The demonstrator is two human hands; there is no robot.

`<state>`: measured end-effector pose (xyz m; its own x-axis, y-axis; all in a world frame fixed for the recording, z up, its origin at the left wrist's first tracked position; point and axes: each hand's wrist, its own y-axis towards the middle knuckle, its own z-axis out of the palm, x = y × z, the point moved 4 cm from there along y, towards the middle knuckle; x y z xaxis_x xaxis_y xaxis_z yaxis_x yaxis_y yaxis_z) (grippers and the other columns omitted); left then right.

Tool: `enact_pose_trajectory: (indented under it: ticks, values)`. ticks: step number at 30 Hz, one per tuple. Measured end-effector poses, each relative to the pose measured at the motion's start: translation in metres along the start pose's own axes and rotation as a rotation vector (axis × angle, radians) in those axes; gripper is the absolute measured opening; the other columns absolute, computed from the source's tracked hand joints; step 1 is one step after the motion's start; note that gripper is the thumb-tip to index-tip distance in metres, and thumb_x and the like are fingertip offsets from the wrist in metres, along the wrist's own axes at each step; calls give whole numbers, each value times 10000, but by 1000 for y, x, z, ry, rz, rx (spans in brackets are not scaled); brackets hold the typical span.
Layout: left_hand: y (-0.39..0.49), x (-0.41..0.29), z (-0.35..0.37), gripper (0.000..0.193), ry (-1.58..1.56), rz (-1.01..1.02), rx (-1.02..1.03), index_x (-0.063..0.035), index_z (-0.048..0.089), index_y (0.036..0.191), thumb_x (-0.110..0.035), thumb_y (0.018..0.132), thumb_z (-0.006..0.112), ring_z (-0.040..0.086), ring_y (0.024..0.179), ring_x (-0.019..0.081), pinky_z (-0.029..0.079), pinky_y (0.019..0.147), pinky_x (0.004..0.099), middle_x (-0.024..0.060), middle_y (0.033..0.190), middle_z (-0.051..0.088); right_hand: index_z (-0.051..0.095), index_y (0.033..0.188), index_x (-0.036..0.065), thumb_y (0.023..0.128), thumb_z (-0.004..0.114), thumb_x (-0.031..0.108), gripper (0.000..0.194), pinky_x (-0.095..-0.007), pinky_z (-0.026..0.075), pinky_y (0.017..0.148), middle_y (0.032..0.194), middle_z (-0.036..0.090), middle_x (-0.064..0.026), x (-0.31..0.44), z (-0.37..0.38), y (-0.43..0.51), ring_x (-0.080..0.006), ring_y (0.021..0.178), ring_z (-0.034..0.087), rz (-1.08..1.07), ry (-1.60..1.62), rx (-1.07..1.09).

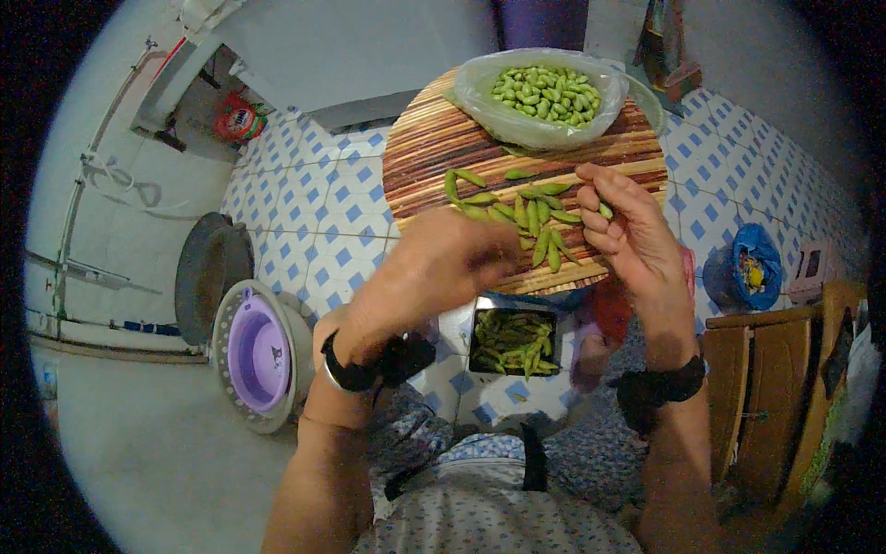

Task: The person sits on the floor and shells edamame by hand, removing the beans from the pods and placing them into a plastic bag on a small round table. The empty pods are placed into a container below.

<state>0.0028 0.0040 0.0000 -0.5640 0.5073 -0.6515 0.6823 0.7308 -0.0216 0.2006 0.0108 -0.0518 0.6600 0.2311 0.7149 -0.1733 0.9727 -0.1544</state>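
Note:
My right hand (633, 232) is raised over the right side of a round striped-wood tabletop (429, 138), its fingers curled around a green shelled bean (604, 210). On the left, my left hand (457, 253) hovers above the tabletop's near edge, blurred; its fingertips are hard to see, and I cannot tell whether they hold anything. Between the hands lie several green soybean pods (533, 216), some partly hidden by my left hand. At the far side of the tabletop, an opened clear plastic bag (477, 93) contains many shelled green beans (545, 93).
Below the near edge, a dark-lined container (489, 303) on the tiled floor (353, 187) holds pods (529, 353). A purple basin (256, 353) stands at left near a dark round tub (208, 277). At right are a blue-lined bin (744, 291) and brown wooden furniture (768, 395).

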Motion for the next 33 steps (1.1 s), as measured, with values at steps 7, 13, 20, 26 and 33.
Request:
enact_pose_trajectory:
  ticks: [7, 13, 20, 26, 33]
  values:
    - [9, 51, -34, 119, -473, -281, -380, 43, 591, 890, -17, 787, 598, 584, 703, 121, 490, 635, 262, 31, 786, 628, 558, 1016, 19, 891, 566, 220, 236, -149, 280, 385, 719, 528, -2, -2, 0, 2, -56, 547, 452, 8, 10, 52]
    - [13, 41, -22, 296, 290, 74, -258, -35, 622, 985, -69, 695, 673, 586, 808, 287, 471, 690, 353, 127, 879, 584, 561, 970, 39, 894, 563, 221, 197, -146, 268, 374, 700, 526, 11, -3, 2, 0, -44, 524, 448, -12, -79, 35]
    - [20, 43, -13, 204, 289, 75, -288, -28, 637, 888, -113, 703, 656, 559, 787, 319, 457, 685, 389, 128, 815, 554, 563, 962, 44, 897, 555, 220, 188, -141, 261, 364, 670, 512, 23, -3, 7, 1, -31, 471, 405, -1, -131, 13]
    - [25, 37, -16, 161, -70, -15, -269, 4, 621, 898, -67, 756, 647, 581, 787, 183, 468, 706, 301, 61, 828, 610, 535, 986, 29, 922, 503, 197, 183, -148, 238, 359, 626, 455, 33, -7, 21, -6, -20, 438, 355, 15, -289, 84]
    - [33, 18, -3, 128, -561, -89, -158, 3, 630, 876, -98, 802, 657, 578, 782, 102, 467, 717, 251, 26, 812, 630, 571, 981, 16, 895, 532, 173, 184, -218, 335, 468, 628, 475, 22, -15, 33, -5, -42, 545, 419, -175, -725, 107]
